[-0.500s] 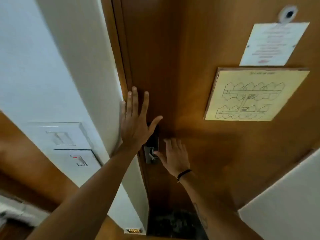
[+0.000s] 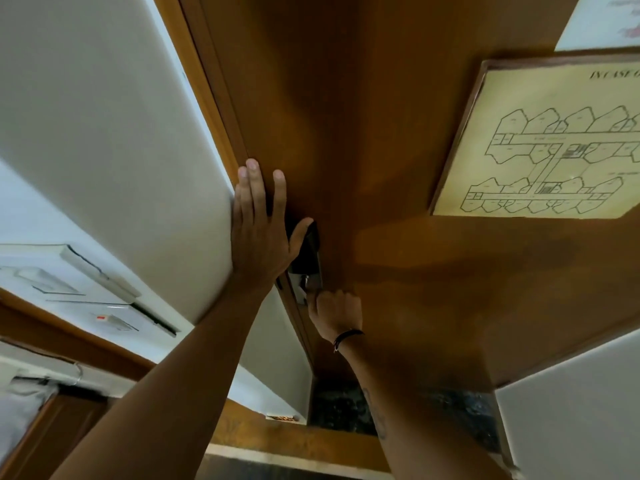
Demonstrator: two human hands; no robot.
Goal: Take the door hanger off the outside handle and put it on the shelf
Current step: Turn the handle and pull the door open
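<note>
A brown wooden door (image 2: pixel 363 140) fills the view, shut in its frame. My left hand (image 2: pixel 258 233) lies flat, fingers spread, across the door's left edge and the white wall beside it, its thumb on the dark lock plate (image 2: pixel 310 252). Just below, my right hand (image 2: pixel 334 315) is curled around the inside door handle (image 2: pixel 303 287), of which only a bit of metal shows. A black band circles that wrist. The door hanger and the outside handle are hidden behind the door. No shelf is in sight.
A framed floor plan (image 2: pixel 540 136) and a white notice (image 2: pixel 602 22) hang on the door at right. White wall panels with switches (image 2: pixel 114 320) sit at left. Dark patterned floor (image 2: pixel 343 407) shows at the door's foot; a white wall (image 2: pixel 571 410) stands lower right.
The view has come closer to the door. My right hand went from flat on the door to curled around the handle. My left hand slid slightly onto the door's edge.
</note>
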